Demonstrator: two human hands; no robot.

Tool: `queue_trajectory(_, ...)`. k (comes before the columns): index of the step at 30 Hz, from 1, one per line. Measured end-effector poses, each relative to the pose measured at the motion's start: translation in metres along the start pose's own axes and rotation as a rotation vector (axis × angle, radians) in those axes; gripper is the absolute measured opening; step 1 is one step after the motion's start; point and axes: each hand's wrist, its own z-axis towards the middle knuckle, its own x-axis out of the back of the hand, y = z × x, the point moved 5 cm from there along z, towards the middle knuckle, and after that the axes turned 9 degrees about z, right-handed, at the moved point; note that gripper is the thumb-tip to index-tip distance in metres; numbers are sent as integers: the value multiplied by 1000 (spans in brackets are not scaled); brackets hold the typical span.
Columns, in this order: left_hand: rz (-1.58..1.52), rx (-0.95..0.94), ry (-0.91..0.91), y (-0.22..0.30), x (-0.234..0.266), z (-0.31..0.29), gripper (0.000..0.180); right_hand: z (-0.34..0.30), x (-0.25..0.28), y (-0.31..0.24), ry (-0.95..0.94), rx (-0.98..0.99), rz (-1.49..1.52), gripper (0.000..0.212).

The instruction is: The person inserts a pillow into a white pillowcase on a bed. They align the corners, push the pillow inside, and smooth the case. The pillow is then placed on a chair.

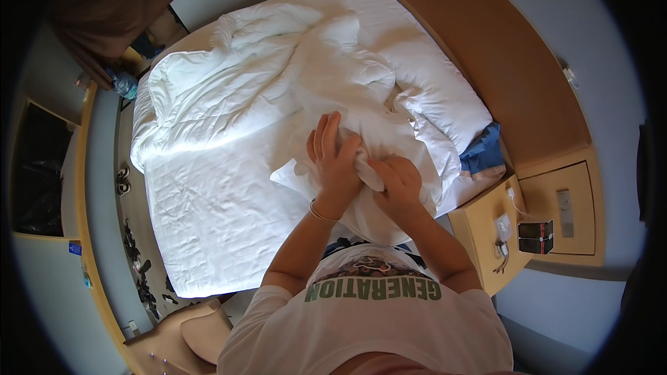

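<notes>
White cloth (372, 175) is bunched between my two hands over the near side of the bed, its loose folds hanging toward my shirt. My left hand (336, 167) has its long fingers stretched out, with a fold of the cloth caught between them and the thumb. Close beside it, my right hand (398, 184) is closed on the same cloth, thumb and fingers pinching a gathered edge. Whether this is a pillowcase or another piece of bed linen, I cannot tell. Beyond my hands lies a rumpled white duvet (243, 76).
A white pillow (445, 107) rests by the brown headboard (500, 48), with blue fabric (483, 153) near it. At right stands a wooden nightstand (479, 236) bearing a black box (536, 237). Shoes (123, 180) and a water bottle (124, 86) are along the left; a tan chair (201, 333) stands lower left.
</notes>
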Motion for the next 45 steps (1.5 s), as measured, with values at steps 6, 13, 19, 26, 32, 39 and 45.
queue_trajectory(6, 42, 93, -51, -21, -39, -8, 10, -13, -17, 7, -358, -450, -81, 13)
queue_trajectory(13, -44, 173, -12, -25, -28, -34, 22, -23, 0, 15, -604, -467, -150, 19)
queue_trajectory(19, -111, -98, 28, 21, -6, -15, 45, 4, 29, 40, 24, -286, -259, 39)
queue_trajectory(26, 121, -113, -214, 30, -20, -2, 54, 0, -7, 79, -585, -302, 165, 57)
queue_trajectory(32, 119, -128, -209, 14, -6, -7, 54, -16, 22, 53, -151, 35, -113, 54)
queue_trajectory(39, 336, 312, -183, -21, 15, -28, 55, -47, 47, 80, 22, -234, -148, 38)
queue_trajectory(45, 411, 194, -19, -20, 23, -30, 48, -71, 31, 79, 108, -443, 176, 27)
